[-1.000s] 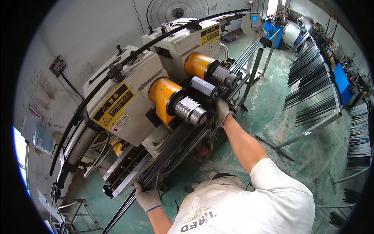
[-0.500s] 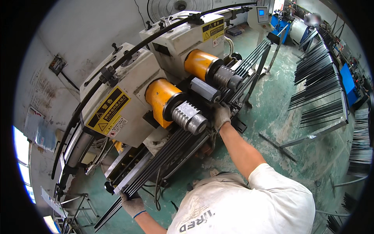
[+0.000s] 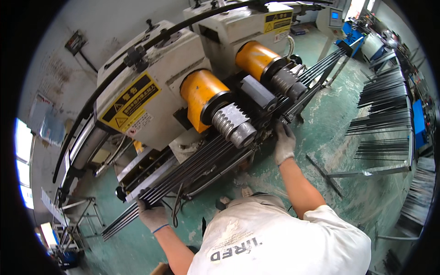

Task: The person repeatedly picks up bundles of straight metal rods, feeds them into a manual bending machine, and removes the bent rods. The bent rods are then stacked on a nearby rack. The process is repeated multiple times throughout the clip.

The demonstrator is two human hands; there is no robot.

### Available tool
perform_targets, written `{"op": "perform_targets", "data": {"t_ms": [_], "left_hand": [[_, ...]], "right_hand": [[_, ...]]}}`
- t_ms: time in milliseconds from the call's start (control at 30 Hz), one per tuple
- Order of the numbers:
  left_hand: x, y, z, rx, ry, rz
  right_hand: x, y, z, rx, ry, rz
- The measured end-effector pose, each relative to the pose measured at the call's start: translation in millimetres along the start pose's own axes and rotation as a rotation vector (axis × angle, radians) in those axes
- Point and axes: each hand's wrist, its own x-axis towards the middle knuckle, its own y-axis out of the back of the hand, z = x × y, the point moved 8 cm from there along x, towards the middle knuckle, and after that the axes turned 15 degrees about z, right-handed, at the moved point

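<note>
Several long dark metal rods [image 3: 185,169] run from the lower left, past the front of a grey machine [image 3: 167,103], toward the upper right. My left hand [image 3: 153,216], in a grey glove, is closed around the rods near their lower-left end. My gloved right hand [image 3: 285,144] is raised against the front edge of the machine, below a grey block [image 3: 258,93]; its fingertips are hidden among dark parts, so its hold is unclear. Above the rods, a ridged metal roller [image 3: 233,123] juts from an orange cylinder [image 3: 201,96], and a second ridged roller [image 3: 288,82] sits farther right.
To the right stands a rack [image 3: 373,173] loaded with many dark rods. A dark bar [image 3: 324,175] lies on the green floor beside it. A control box [image 3: 331,19] with a lit screen is at the back. A metal-framed stand [image 3: 87,215] is at the lower left.
The whole view has shifted, with the machine now higher and farther right. My right hand has drawn back from the grey block toward me. My left hand stays on the rods, which look more spread.
</note>
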Motion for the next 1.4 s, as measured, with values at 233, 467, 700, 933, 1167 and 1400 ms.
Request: {"op": "perform_targets", "data": {"t_ms": [233,467,700,933,1167,1400], "left_hand": [[0,8,5,0.055,-0.118,0.145],[-32,-17,-49,0.079,-0.093,0.094],[-51,-29,-53,0.100,0.074,-0.023],[-13,56,114,-0.121,-0.077,0.188],[58,153,299,-0.148,-0.241,0.209],[64,180,379,-0.036,-0.412,0.248]], "right_hand": [[10,95,81,-0.252,-0.126,0.060],[-8,63,111,-0.415,-0.118,-0.180],[-38,45,142,-0.683,0.055,-0.518],[-63,111,187,-0.642,-0.237,-0.401],[-128,163,223,-0.734,-0.298,-0.224],[-199,189,237,-0.858,-0.272,-0.309]]}}
